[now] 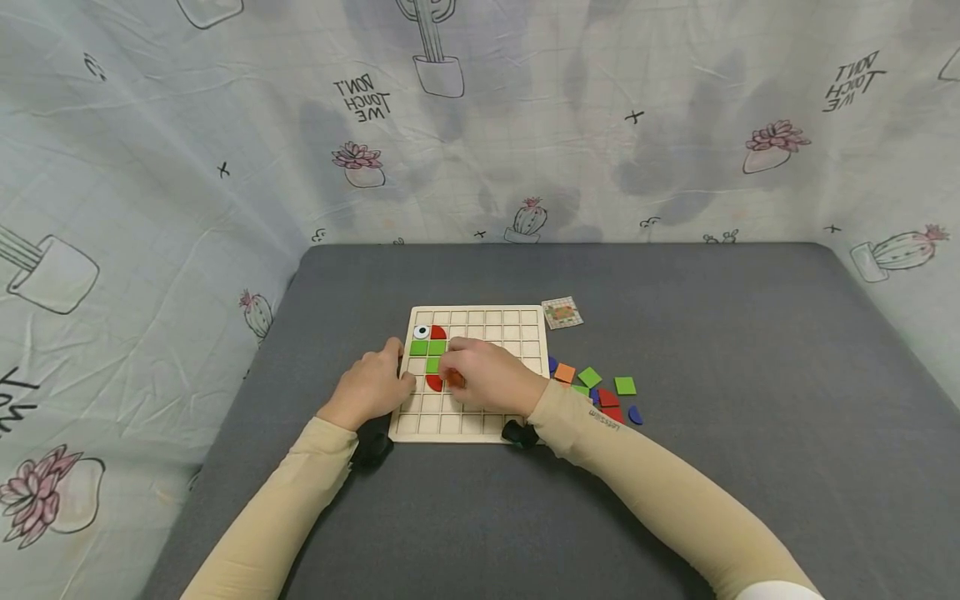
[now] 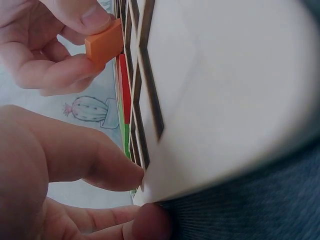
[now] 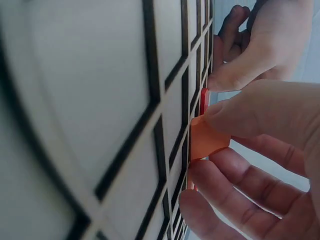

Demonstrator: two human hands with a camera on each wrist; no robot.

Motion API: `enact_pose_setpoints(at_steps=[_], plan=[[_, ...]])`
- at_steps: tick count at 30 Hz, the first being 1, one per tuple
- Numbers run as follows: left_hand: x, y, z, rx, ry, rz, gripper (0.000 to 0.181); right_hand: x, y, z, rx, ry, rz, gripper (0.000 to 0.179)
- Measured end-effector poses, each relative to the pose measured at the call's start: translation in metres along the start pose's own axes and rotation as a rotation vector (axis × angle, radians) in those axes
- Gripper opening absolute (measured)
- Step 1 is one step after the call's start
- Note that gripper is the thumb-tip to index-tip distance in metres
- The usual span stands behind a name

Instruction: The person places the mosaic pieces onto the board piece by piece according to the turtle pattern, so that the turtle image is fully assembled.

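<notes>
A wooden grid board (image 1: 472,427) lies on the table. My left hand (image 1: 369,387) holds its left edge, thumb on the rim and fingers at the side, as the left wrist view shows. Over the board's middle-left, my right hand (image 1: 487,372) pinches an orange square tile (image 2: 104,44) between thumb and fingers. That tile stands tilted, its lower edge at the grid, beside a red rounded tile (image 1: 433,383). Several green square tiles (image 1: 418,347), another red rounded tile (image 1: 438,332) and a white eye tile (image 1: 422,332) sit in the board's left cells.
Right of the board, loose tiles lie in a scatter, among them a green square (image 1: 625,386), a blue rounded piece (image 1: 635,415) and an orange square (image 1: 565,372). A small picture card (image 1: 562,312) rests by the upper right corner. A patterned curtain (image 1: 480,125) hangs behind the grey table (image 1: 712,333).
</notes>
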State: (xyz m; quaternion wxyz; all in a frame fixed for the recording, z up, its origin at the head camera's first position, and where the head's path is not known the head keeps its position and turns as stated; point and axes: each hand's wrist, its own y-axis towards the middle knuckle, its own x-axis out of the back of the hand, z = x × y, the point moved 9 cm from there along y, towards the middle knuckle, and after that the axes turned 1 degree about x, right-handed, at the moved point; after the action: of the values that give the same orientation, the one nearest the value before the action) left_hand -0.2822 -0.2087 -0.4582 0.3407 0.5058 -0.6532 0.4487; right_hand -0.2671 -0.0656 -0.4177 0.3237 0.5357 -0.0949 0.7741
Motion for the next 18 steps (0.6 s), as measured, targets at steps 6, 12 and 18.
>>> enact_pose_setpoints(at_steps=[6, 12, 18], plan=[[-0.0003, -0.0006, 0.0002, -0.007, -0.004, -0.003, 0.049, -0.0017, -0.0014, -0.0031, -0.02, -0.011, 0.003, 0.008], [-0.0006, -0.0005, 0.0004, -0.006, -0.006, -0.002, 0.05, -0.0033, -0.0025, -0.0013, 0.003, -0.05, 0.011, 0.009], [-0.0006, -0.0002, 0.0007, -0.001, -0.003, -0.003, 0.048, -0.0047, -0.0045, 0.0038, 0.052, -0.111, 0.013, 0.009]])
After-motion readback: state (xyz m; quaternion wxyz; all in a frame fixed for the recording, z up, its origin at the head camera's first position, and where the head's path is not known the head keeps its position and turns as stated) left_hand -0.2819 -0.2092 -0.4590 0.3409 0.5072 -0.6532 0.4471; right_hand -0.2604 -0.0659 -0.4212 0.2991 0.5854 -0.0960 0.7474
